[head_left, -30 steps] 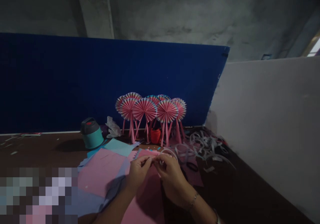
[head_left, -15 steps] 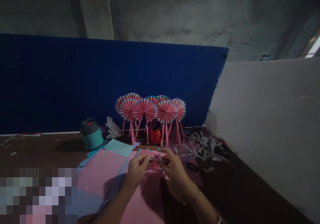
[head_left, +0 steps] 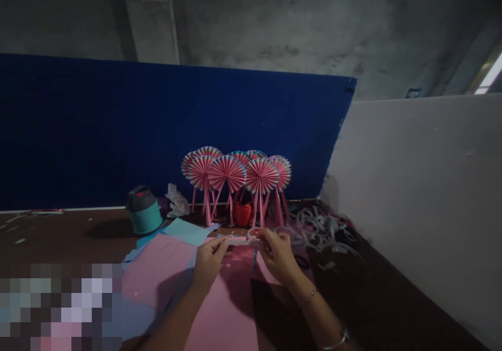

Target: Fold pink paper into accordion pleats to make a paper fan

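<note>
A pale strip of tape stretches between my two hands above the pink paper. My left hand pinches its left end between thumb and fingertips. My right hand is closed on a thin, pale ring that looks like a tape roll, with the strip running from it. Part of the ring is hidden behind my fingers. Pink sheets of paper lie beneath both hands. Just beyond them stand several pink folded-paper fans on pink paper legs.
A teal container with a dark lid stands left, near a crumpled clear bag. A red object sits among the fan legs. Tangled pale strips heap up at right. A blue panel and a white panel border the table.
My hands have moved apart, my left to the left and my right to the right. A longer length of tape now shows between them, and the ring is plainer to see.
</note>
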`<act>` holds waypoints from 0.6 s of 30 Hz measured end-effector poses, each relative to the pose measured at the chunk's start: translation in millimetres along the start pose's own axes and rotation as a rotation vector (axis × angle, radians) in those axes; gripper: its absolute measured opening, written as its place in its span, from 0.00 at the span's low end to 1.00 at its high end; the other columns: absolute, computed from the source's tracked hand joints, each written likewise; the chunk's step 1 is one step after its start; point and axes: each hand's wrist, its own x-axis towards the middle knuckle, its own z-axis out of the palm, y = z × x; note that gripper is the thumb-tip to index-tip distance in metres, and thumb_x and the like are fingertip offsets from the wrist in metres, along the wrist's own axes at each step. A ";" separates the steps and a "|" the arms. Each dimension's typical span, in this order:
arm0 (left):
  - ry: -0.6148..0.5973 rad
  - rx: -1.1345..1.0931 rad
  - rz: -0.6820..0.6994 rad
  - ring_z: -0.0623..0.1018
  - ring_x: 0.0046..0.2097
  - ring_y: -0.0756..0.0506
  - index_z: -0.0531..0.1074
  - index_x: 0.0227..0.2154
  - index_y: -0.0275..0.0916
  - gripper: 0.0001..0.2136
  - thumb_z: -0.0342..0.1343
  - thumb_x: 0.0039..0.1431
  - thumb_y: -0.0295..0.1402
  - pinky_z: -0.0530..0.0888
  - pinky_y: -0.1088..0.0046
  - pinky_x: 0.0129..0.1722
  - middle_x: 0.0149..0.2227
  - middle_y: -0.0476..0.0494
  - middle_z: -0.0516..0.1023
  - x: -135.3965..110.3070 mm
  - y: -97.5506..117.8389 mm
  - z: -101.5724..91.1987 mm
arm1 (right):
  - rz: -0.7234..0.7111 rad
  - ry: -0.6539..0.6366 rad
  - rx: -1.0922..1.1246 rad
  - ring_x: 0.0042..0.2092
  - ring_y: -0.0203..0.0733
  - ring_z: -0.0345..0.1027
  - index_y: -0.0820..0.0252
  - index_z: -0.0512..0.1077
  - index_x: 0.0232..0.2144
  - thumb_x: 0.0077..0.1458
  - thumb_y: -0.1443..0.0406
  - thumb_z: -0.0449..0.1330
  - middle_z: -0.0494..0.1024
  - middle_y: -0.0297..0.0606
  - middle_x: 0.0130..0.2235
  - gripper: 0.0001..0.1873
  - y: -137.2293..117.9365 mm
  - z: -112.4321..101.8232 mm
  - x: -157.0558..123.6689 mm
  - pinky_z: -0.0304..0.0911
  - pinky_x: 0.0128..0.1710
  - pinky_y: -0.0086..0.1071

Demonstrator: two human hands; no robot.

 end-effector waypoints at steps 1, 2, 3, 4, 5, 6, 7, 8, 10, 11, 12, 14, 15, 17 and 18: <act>0.007 0.004 -0.019 0.81 0.33 0.43 0.79 0.36 0.36 0.19 0.63 0.44 0.44 0.78 0.71 0.31 0.32 0.42 0.82 0.2 -1.7 -0.6 | 0.010 0.020 -0.038 0.32 0.37 0.68 0.56 0.68 0.40 0.54 0.71 0.52 0.78 0.34 0.34 0.11 -0.2 -0.8 0.0 0.48 0.41 0.35; 0.010 0.008 -0.032 0.81 0.33 0.43 0.79 0.37 0.35 0.19 0.63 0.45 0.44 0.78 0.71 0.31 0.32 0.41 0.82 0.4 -3.5 -1.2 | 0.021 0.033 -0.061 0.33 0.37 0.68 0.56 0.68 0.40 0.54 0.71 0.52 0.78 0.34 0.35 0.12 -0.5 -1.6 0.0 0.47 0.42 0.35; 0.010 0.010 -0.038 0.81 0.34 0.42 0.79 0.38 0.35 0.20 0.62 0.46 0.44 0.78 0.71 0.30 0.33 0.41 0.82 0.4 -5.3 -1.7 | 0.034 0.043 -0.076 0.33 0.37 0.69 0.56 0.68 0.40 0.54 0.71 0.52 0.78 0.34 0.35 0.12 -0.8 -2.1 0.0 0.46 0.43 0.36; 0.007 0.009 -0.040 0.81 0.35 0.42 0.78 0.39 0.35 0.20 0.62 0.47 0.44 0.78 0.71 0.31 0.34 0.40 0.82 0.4 -6.7 -2.1 | 0.046 0.049 -0.085 0.33 0.37 0.69 0.55 0.68 0.40 0.54 0.71 0.53 0.78 0.33 0.35 0.12 -1.1 -2.4 0.1 0.46 0.43 0.36; 0.004 0.005 -0.037 0.81 0.37 0.41 0.78 0.39 0.35 0.20 0.61 0.47 0.44 0.78 0.71 0.31 0.35 0.40 0.82 0.2 -7.7 -2.3 | 0.055 0.050 -0.091 0.33 0.37 0.69 0.55 0.68 0.40 0.54 0.70 0.52 0.79 0.33 0.35 0.12 -1.2 -2.6 0.2 0.46 0.44 0.36; 0.003 -0.001 -0.034 0.81 0.38 0.40 0.78 0.39 0.35 0.20 0.61 0.48 0.44 0.78 0.71 0.32 0.36 0.40 0.82 0.0 -8.1 -2.4 | 0.063 0.051 -0.098 0.34 0.37 0.70 0.55 0.68 0.40 0.53 0.71 0.52 0.79 0.33 0.36 0.12 -1.1 -2.5 0.2 0.45 0.44 0.36; 0.004 -0.006 -0.029 0.80 0.40 0.40 0.78 0.39 0.35 0.20 0.61 0.48 0.44 0.78 0.71 0.33 0.37 0.40 0.82 -0.3 -7.7 -2.3 | 0.070 0.051 -0.105 0.34 0.37 0.70 0.54 0.69 0.40 0.53 0.71 0.52 0.79 0.33 0.36 0.12 -0.9 -2.3 0.2 0.45 0.45 0.36; 0.004 -0.012 -0.024 0.80 0.41 0.40 0.78 0.39 0.35 0.20 0.61 0.48 0.44 0.78 0.70 0.33 0.37 0.40 0.82 -0.8 -6.8 -2.0 | 0.079 0.053 -0.109 0.36 0.38 0.70 0.54 0.69 0.40 0.52 0.71 0.52 0.79 0.33 0.37 0.13 -0.5 -2.1 0.2 0.45 0.45 0.36; 0.000 -0.027 -0.007 0.80 0.40 0.40 0.79 0.38 0.35 0.20 0.62 0.46 0.45 0.78 0.70 0.35 0.37 0.41 0.82 -1.7 -3.3 -1.2 | 0.106 0.062 -0.112 0.38 0.39 0.71 0.54 0.69 0.39 0.51 0.72 0.52 0.79 0.34 0.39 0.14 0.7 -1.8 0.1 0.45 0.45 0.36; -0.001 -0.034 0.007 0.80 0.39 0.41 0.79 0.37 0.35 0.20 0.62 0.45 0.46 0.78 0.69 0.36 0.36 0.41 0.82 -2.3 -1.0 -0.7 | 0.123 0.066 -0.109 0.39 0.40 0.70 0.54 0.69 0.39 0.50 0.73 0.52 0.79 0.35 0.39 0.14 1.3 -1.7 0.0 0.45 0.45 0.36; -0.003 -0.039 0.019 0.80 0.38 0.41 0.79 0.36 0.34 0.21 0.63 0.44 0.46 0.78 0.69 0.36 0.36 0.41 0.82 -2.9 1.3 -0.2 | 0.139 0.066 -0.104 0.40 0.40 0.70 0.55 0.69 0.38 0.50 0.73 0.52 0.80 0.35 0.39 0.14 2.0 -1.7 -0.1 0.45 0.45 0.36; -0.008 -0.048 0.035 0.80 0.36 0.42 0.79 0.34 0.33 0.21 0.64 0.42 0.47 0.78 0.67 0.37 0.36 0.40 0.82 -4.0 5.6 0.7 | 0.164 0.056 -0.099 0.40 0.41 0.70 0.55 0.68 0.37 0.50 0.73 0.52 0.80 0.35 0.38 0.13 3.2 -1.7 -0.2 0.45 0.45 0.36; -0.012 -0.054 0.036 0.80 0.36 0.42 0.79 0.33 0.33 0.21 0.64 0.42 0.47 0.78 0.67 0.37 0.36 0.40 0.82 -4.6 7.3 1.1 | 0.173 0.048 -0.099 0.39 0.41 0.70 0.55 0.68 0.37 0.50 0.73 0.52 0.80 0.35 0.37 0.13 3.6 -1.7 -0.3 0.45 0.45 0.36; -0.018 -0.075 0.033 0.80 0.36 0.42 0.79 0.33 0.33 0.21 0.64 0.42 0.47 0.78 0.67 0.37 0.36 0.40 0.81 -5.5 9.4 1.8 | 0.190 0.038 -0.105 0.38 0.41 0.70 0.56 0.68 0.37 0.50 0.72 0.52 0.80 0.34 0.35 0.12 4.0 -1.8 -0.4 0.45 0.45 0.37; -0.020 -0.086 0.031 0.80 0.37 0.43 0.79 0.32 0.33 0.21 0.64 0.42 0.47 0.78 0.68 0.38 0.36 0.40 0.81 -5.9 9.9 2.1 | 0.195 0.037 -0.109 0.38 0.41 0.70 0.56 0.67 0.36 0.50 0.72 0.53 0.80 0.34 0.34 0.11 4.0 -1.9 -0.4 0.45 0.45 0.37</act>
